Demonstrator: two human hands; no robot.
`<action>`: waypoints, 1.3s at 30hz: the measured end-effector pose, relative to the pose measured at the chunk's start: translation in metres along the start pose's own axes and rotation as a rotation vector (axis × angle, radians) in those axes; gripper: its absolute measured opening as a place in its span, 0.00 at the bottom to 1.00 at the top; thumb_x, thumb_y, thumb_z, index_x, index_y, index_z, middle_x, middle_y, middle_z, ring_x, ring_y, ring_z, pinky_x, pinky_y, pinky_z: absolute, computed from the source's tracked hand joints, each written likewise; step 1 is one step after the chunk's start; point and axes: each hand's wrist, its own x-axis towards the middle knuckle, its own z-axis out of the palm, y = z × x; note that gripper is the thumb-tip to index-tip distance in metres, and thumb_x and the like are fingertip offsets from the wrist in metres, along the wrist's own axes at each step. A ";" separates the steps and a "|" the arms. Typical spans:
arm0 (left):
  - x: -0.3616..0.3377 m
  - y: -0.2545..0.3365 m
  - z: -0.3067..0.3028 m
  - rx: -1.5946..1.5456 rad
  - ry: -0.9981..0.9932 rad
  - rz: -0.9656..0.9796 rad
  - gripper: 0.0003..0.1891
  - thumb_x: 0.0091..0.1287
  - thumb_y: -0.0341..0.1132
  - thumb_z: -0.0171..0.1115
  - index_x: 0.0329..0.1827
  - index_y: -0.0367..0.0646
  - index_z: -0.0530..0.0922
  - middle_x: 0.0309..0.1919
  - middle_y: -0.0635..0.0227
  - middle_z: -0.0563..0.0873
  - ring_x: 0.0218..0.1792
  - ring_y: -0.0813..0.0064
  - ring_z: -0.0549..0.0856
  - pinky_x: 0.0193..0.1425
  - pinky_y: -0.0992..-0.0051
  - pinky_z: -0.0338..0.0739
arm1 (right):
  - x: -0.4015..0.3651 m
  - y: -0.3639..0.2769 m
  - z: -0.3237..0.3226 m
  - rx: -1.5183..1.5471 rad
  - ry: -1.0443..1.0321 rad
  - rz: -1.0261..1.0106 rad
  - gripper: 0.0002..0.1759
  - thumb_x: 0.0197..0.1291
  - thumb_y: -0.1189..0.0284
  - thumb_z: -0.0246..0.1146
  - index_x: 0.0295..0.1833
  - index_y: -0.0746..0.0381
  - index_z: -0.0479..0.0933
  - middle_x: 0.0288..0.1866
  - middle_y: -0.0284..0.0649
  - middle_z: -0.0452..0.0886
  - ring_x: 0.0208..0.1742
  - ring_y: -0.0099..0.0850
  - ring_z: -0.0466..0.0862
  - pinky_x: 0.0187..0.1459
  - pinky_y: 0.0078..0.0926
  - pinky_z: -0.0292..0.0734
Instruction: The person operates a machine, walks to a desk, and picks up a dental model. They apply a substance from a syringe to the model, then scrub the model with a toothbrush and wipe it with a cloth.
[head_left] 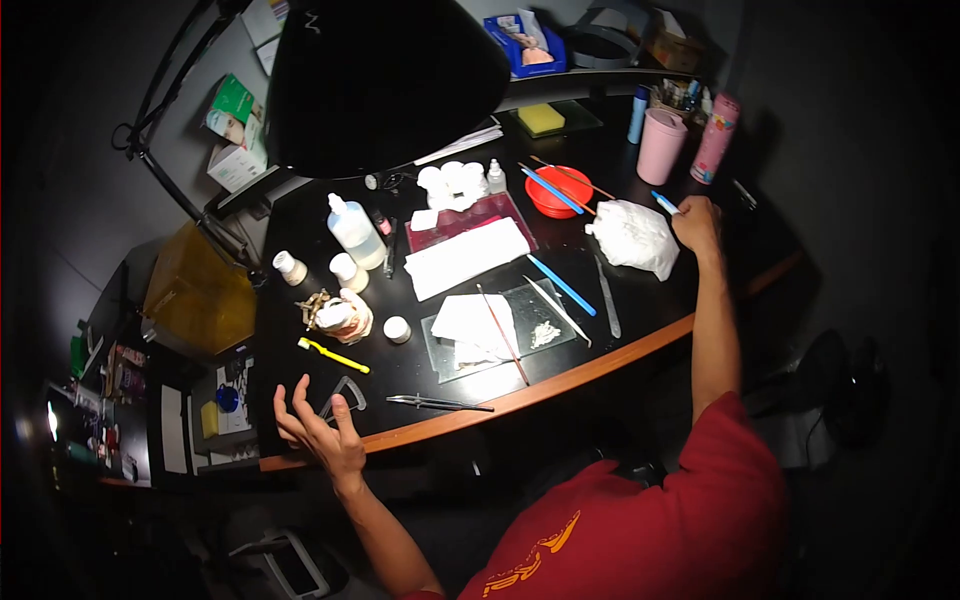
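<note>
My right hand [697, 225] is closed on a slim blue pen-like tool [664, 203] at the right of the desk, just beside a crumpled white plastic bag [635, 238]. The far end of the tool points up and left. At the front left edge, my left hand [325, 435] is open with its fingers spread. A metal caliper-like gauge [350, 393] lies by its thumb, partly hidden behind the fingers. Close by are a yellow toothbrush [334, 355], tweezers [440, 403] and a dental model [342, 317] in a metal articulator.
A glass slab [440, 367] bears white paper, a thin brush and white crumbs. Behind it are a folded white towel [468, 257], a red bowl [557, 205] with brushes across it, and a clear bottle [357, 232]. A black lamp [390, 90] overhangs the desk; a pink tumbler [661, 147] stands right.
</note>
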 end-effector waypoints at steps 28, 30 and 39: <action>0.003 -0.006 0.008 0.034 -0.111 -0.178 0.37 0.84 0.61 0.36 0.85 0.44 0.59 0.83 0.49 0.58 0.84 0.48 0.51 0.83 0.45 0.40 | -0.027 -0.139 -0.050 0.766 0.325 -0.797 0.03 0.57 0.81 0.71 0.37 0.64 0.85 0.36 0.43 0.85 0.39 0.41 0.88 0.42 0.34 0.82; 0.006 -0.008 0.008 0.066 -0.117 -0.206 0.38 0.84 0.62 0.36 0.85 0.45 0.59 0.84 0.49 0.57 0.84 0.48 0.50 0.83 0.45 0.40 | -0.034 -0.147 -0.037 0.739 0.365 -0.911 0.03 0.55 0.82 0.70 0.35 0.64 0.84 0.34 0.42 0.84 0.40 0.42 0.86 0.43 0.37 0.81; 0.010 -0.016 0.011 0.191 -0.166 -0.227 0.37 0.84 0.63 0.35 0.85 0.46 0.60 0.83 0.50 0.57 0.84 0.49 0.49 0.83 0.44 0.41 | -0.108 -0.169 -0.006 0.833 0.066 -1.199 0.07 0.46 0.79 0.69 0.30 0.62 0.77 0.35 0.39 0.78 0.39 0.38 0.82 0.41 0.33 0.81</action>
